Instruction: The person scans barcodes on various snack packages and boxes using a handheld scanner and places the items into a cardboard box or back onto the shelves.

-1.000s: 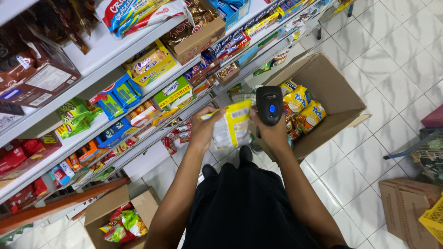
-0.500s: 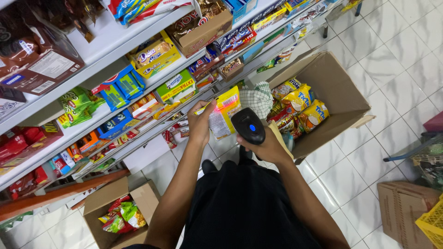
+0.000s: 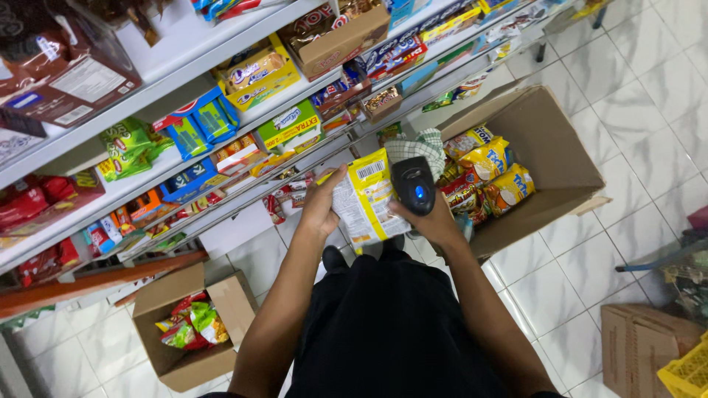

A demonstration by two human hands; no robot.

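My left hand [image 3: 322,208] grips a yellow and white snack packet [image 3: 366,195] by its left edge, back side up with its barcode showing near the top. My right hand [image 3: 434,218] holds a black handheld scanner [image 3: 414,184] with a lit blue spot, right beside the packet's right edge. Both hands are above the floor in front of the lower store shelves [image 3: 184,188]. Just beyond the scanner lies a checked cloth [image 3: 414,147].
An open cardboard box [image 3: 549,158] of yellow and red snack packets stands to the right. A smaller box [image 3: 188,324] with green and red packets sits at lower left. More cartons [image 3: 638,346] and a yellow crate [image 3: 686,372] are at lower right. Shelves carry many packaged goods.
The scanner has dropped from above the packet to its right side. The packet has turned so its barcode faces up, and both hands have shifted slightly left.
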